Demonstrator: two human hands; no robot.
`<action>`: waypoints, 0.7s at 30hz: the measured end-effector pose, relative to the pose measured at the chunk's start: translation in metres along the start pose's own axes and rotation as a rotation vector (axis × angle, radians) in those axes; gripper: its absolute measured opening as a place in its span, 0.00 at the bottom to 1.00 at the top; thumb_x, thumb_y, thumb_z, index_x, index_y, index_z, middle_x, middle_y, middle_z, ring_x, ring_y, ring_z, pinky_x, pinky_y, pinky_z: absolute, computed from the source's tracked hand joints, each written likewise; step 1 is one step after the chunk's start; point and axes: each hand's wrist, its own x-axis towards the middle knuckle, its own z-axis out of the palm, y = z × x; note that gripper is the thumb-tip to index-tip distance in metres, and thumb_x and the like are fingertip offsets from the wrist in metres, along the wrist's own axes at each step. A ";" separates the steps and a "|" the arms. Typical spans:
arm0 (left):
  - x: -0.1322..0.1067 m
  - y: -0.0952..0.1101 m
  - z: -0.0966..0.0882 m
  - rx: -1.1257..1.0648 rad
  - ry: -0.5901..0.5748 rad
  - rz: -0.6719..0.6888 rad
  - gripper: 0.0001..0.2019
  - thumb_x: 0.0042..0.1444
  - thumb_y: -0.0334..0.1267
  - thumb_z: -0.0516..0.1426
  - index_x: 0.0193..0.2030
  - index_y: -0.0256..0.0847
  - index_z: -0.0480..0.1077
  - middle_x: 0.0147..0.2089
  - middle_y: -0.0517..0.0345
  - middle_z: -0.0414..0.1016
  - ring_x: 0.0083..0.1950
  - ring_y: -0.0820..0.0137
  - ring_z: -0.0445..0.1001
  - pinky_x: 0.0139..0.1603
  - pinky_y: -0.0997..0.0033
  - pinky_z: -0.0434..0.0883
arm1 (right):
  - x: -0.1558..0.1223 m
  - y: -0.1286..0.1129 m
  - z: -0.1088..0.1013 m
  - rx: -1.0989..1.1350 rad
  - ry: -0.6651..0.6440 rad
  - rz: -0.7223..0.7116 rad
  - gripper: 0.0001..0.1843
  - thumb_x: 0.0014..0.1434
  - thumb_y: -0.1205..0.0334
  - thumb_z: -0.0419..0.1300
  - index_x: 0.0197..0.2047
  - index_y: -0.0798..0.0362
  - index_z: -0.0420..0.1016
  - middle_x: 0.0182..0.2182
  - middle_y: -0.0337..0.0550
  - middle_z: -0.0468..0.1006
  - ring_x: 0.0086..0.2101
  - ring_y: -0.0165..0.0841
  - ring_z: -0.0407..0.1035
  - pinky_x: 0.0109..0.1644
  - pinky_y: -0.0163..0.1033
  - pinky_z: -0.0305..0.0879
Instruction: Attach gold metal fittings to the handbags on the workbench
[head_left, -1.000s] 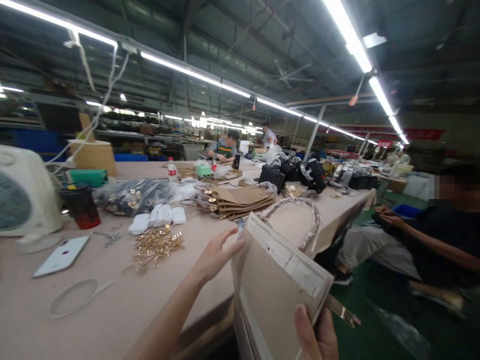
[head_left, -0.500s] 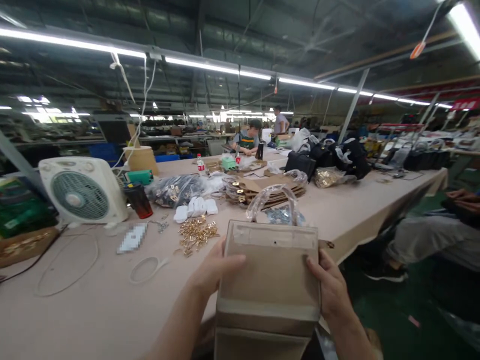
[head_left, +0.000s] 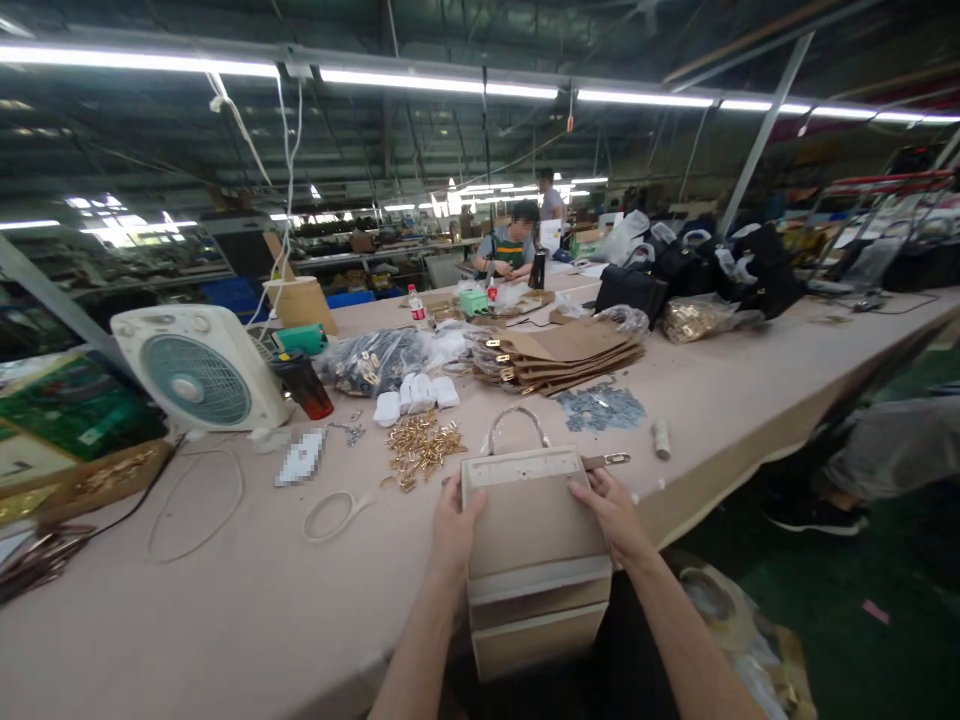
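Observation:
Both of my hands grip a tan handbag at the near edge of the long work table. My left hand clasps its left side and my right hand clasps the right side near the top. The bag's plastic-wrapped handle arches up behind it, and a strap with a gold clasp sticks out to the right. Just beyond the bag lies a pile of small gold metal fittings.
On the table stand a white fan, a dark red cup, a phone, white pads, bagged hardware, stacked tan panels, grey metal pieces and black bags. A seated person works farther along.
My view swung left and down. My left hand came onto the bag, so both hands now hold it squarely, lowered against the table edge. The bag's handle now stands clear above it.

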 end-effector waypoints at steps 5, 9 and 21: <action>0.010 -0.025 -0.014 0.293 0.072 0.152 0.35 0.56 0.41 0.65 0.71 0.41 0.65 0.66 0.47 0.75 0.68 0.56 0.71 0.70 0.55 0.67 | 0.014 0.017 -0.004 -0.028 -0.045 0.065 0.31 0.50 0.49 0.75 0.54 0.50 0.77 0.53 0.51 0.83 0.54 0.49 0.77 0.61 0.53 0.71; 0.011 -0.025 -0.019 0.581 0.070 0.261 0.32 0.61 0.42 0.60 0.72 0.45 0.64 0.67 0.48 0.73 0.71 0.58 0.67 0.72 0.55 0.63 | 0.025 0.020 -0.006 -0.057 -0.086 0.128 0.30 0.49 0.53 0.74 0.54 0.50 0.76 0.54 0.50 0.83 0.55 0.49 0.77 0.61 0.53 0.71; 0.023 -0.036 -0.024 0.916 0.133 0.282 0.26 0.59 0.55 0.56 0.57 0.39 0.76 0.59 0.44 0.79 0.62 0.50 0.75 0.65 0.46 0.71 | 0.034 0.049 -0.008 -0.264 0.042 0.015 0.37 0.51 0.53 0.67 0.62 0.54 0.68 0.59 0.58 0.78 0.60 0.51 0.73 0.63 0.54 0.69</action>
